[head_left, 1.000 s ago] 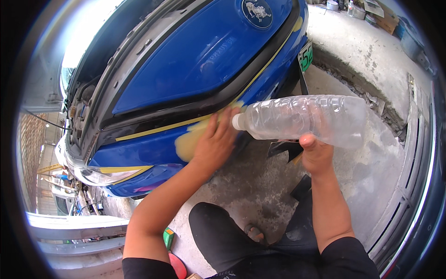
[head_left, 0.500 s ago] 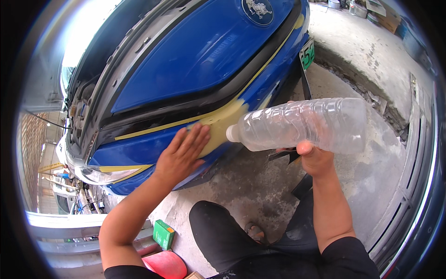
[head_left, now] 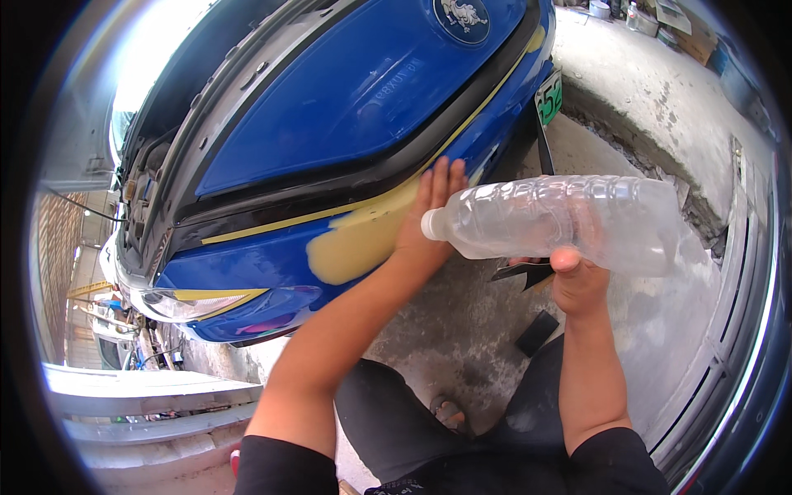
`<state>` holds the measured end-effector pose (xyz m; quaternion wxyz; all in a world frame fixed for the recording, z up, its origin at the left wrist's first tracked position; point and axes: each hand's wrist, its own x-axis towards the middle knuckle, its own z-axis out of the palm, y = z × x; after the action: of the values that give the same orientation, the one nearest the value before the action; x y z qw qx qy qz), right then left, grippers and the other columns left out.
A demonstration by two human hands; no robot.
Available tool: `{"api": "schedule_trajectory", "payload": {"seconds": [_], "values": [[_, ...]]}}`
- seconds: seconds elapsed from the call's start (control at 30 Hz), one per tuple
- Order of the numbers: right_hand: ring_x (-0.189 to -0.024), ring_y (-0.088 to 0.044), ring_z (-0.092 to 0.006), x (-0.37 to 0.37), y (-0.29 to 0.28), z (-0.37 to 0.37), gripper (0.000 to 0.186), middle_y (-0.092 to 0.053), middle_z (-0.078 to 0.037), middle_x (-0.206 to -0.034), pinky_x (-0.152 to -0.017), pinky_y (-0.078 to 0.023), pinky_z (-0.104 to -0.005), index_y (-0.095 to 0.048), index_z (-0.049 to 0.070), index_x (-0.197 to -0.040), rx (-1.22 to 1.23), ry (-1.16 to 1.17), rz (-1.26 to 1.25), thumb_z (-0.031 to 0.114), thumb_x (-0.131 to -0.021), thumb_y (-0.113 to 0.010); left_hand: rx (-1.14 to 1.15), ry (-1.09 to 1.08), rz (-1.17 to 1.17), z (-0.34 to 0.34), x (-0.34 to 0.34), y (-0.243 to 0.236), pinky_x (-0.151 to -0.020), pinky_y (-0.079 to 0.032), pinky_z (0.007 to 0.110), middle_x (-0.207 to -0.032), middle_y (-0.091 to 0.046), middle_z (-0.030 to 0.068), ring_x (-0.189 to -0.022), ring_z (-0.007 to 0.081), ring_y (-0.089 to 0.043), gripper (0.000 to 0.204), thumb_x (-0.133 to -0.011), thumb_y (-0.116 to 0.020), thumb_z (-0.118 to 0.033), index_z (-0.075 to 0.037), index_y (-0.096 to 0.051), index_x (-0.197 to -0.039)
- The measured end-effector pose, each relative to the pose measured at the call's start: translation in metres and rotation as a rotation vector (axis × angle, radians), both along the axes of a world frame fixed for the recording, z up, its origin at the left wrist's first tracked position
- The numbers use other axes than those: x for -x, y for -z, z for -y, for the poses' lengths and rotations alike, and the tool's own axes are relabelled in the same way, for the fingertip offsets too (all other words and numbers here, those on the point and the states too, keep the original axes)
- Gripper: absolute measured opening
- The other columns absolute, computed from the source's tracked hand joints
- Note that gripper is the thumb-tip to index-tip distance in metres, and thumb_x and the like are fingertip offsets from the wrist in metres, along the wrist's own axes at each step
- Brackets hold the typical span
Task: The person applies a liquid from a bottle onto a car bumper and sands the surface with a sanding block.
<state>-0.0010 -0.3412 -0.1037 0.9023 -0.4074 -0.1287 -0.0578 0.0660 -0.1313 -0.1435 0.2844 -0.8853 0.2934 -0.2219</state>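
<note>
My left hand [head_left: 425,219] lies flat, fingers stretched out, at the right end of a smooth yellow filler patch [head_left: 351,247] on the blue car bumper [head_left: 256,249]. In my right hand [head_left: 582,280] is a large clear plastic bottle [head_left: 528,216] with a white cap, tilted sideways with the cap toward my left hand. The cap end overlaps the left hand in view; whether they touch I cannot tell. A dark flat piece with a pale edge [head_left: 524,272] shows just below the bottle, by the right fingers, which are mostly hidden behind the bottle.
Yellow masking strips edge the black trim [head_left: 272,210] and the headlight [head_left: 190,305]. The blue hood panel [head_left: 355,91] rises beyond. A dark block [head_left: 537,332] lies by my knee on the concrete floor [head_left: 445,330]. At right are a raised concrete ledge [head_left: 635,82] and a metal rail [head_left: 726,305].
My left hand has slid right and away along the bumper, from the patch's middle to its right end. The bottle has shifted slightly right. The green box at lower left has left the view.
</note>
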Motion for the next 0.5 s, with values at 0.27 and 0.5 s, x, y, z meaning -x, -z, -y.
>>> {"api": "schedule_trajectory", "payload": {"seconds": [0.27, 0.5], "values": [[-0.077, -0.068, -0.0276, -0.003, -0.002, 0.004, 0.093, -0.064, -0.019, -0.106, -0.062, -0.059, -0.0356, -0.039, -0.006, -0.135, 0.123, 0.040, -0.010, 0.051, -0.074, -0.078, -0.107, 0.064, 0.029, -0.015, 0.004, -0.024, -0.112, -0.032, 0.043, -0.149, -0.038, 0.0179, -0.138, 0.0345, -0.037, 0.056, -0.084, -0.057, -0.026, -0.001, -0.048, -0.134], [-0.092, -0.064, -0.0226, -0.008, -0.001, -0.001, 0.082, -0.059, -0.014, -0.114, -0.067, -0.059, -0.0337, -0.045, -0.004, -0.133, 0.033, -0.060, 0.032, 0.033, -0.072, -0.085, -0.275, 0.013, -0.286, -0.091, 0.064, -0.105, -0.115, -0.025, 0.044, -0.154, -0.031, 0.0124, -0.141, 0.0296, -0.030, 0.072, -0.081, -0.062, -0.044, -0.007, -0.045, -0.140]]}}
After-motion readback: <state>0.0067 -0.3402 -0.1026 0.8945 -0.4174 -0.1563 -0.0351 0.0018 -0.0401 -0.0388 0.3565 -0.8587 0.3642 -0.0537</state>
